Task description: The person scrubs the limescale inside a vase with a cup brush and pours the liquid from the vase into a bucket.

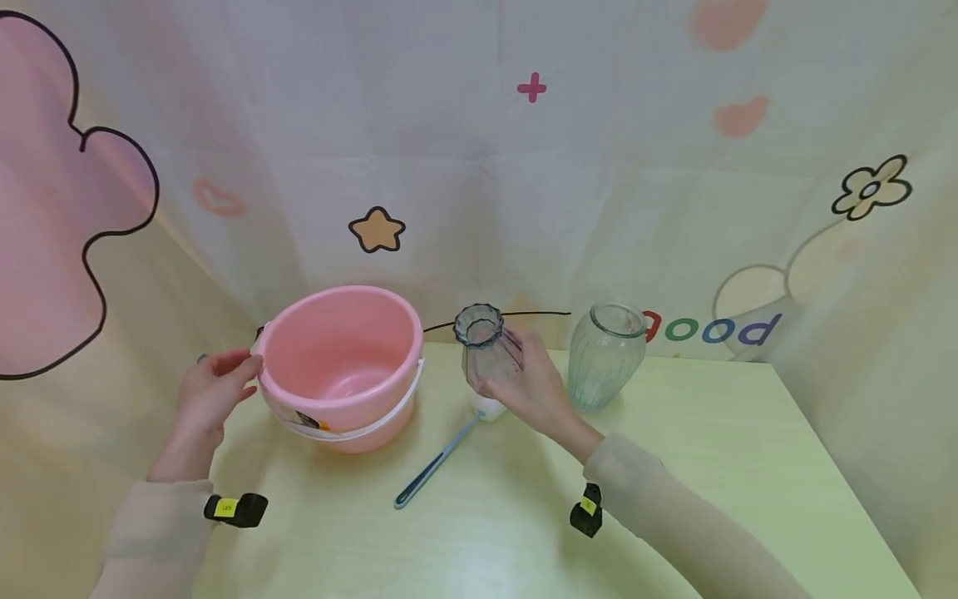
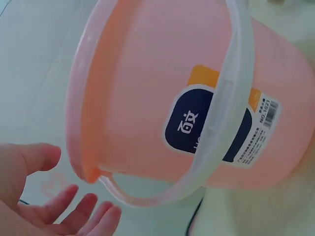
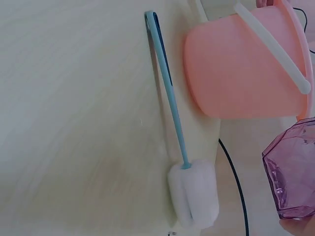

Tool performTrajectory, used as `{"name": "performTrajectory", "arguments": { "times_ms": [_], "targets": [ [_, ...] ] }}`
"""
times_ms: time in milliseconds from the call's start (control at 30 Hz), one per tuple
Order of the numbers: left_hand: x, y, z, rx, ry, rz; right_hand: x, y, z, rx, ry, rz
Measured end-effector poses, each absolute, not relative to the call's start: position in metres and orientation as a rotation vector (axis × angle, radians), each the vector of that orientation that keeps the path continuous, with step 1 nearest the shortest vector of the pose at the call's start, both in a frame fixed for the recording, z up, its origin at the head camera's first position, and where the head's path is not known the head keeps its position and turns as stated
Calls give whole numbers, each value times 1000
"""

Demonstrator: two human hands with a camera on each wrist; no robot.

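Observation:
My left hand is at the left rim of a pink plastic bucket. In the left wrist view its thumb and fingers are spread loosely on either side of the rim's edge, with a gap showing. The bucket stands upright with its white handle hanging down across a label. My right hand grips a small translucent glass vase with a wavy rim, held upright right of the bucket. Only part of this vase, tinted purple, shows in the right wrist view.
A sponge brush with a blue handle and a white head lies on the table below the held vase. A larger clear ribbed jar stands right of my right hand. A printed curtain hangs behind the table.

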State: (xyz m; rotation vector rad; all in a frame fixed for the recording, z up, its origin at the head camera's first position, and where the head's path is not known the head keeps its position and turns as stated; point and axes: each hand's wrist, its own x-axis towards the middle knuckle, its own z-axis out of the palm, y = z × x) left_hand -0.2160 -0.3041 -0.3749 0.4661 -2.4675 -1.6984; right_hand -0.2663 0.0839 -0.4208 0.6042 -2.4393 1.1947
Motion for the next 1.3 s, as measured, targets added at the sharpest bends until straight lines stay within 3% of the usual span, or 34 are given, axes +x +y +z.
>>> {"name": "performTrajectory", "arguments": {
  "times_ms": [167, 467, 767, 1300],
  "targets": [
    [-205, -285, -357, 477, -2444, -1462, -259, 91, -428, 582, -2425, 1320],
    [-192, -246, -335, 131, -2444, -1339, -250, 104, -435, 578, -2443, 1365],
    [-195, -203, -349, -271, -2369, -1449, -239, 116, -434, 553, -2450, 1536],
    [-199, -112, -366, -617, -2392, -1701, -230, 127, -435, 491, -2509, 1532]
  ]
}}
